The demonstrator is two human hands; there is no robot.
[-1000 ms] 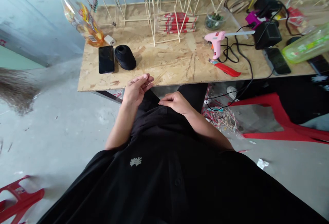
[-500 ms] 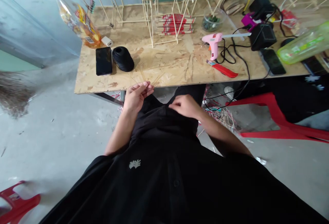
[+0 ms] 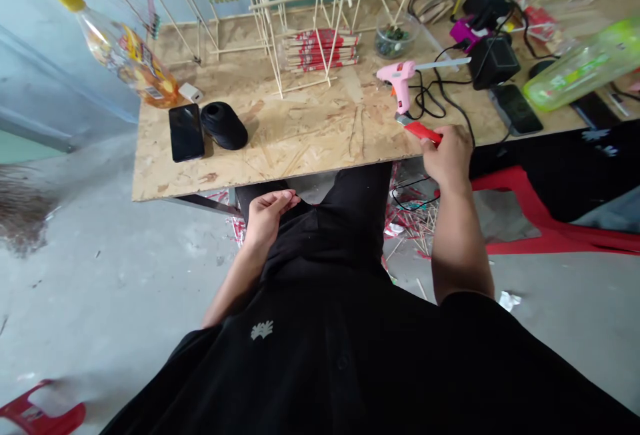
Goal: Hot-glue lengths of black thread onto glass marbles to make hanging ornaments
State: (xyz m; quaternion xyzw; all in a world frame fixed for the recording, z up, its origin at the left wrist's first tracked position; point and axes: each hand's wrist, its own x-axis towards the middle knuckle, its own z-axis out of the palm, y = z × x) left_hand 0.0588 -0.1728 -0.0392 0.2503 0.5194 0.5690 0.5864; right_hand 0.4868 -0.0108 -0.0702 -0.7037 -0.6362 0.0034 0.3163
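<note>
My right hand [image 3: 450,155] is closed around the handle end of a red utility knife [image 3: 421,132], near the front edge of the wooden table [image 3: 310,145]. The knife's metal tip points left, just below a pink glue gun [image 3: 399,82]. Below the table edge, over my lap, my left hand [image 3: 270,212] is pinched at the fingertips. Whatever thin thing it may hold is too small to make out. A black spool of thread [image 3: 225,125] lies on the table beyond that hand, beside a black phone [image 3: 187,132].
Thin wooden stick frames [image 3: 305,5] stand at the back around red-wrapped stick bundles [image 3: 323,48]. A drink bottle [image 3: 120,48] stands at the left and a green bottle [image 3: 580,65] lies at the right. Cables run near the glue gun. A red chair [image 3: 525,215] is at the right.
My right hand has moved from my lap rightward and up to the table and taken hold of the utility knife. My left hand has dropped slightly, still pinched. The view has shifted a little.
</note>
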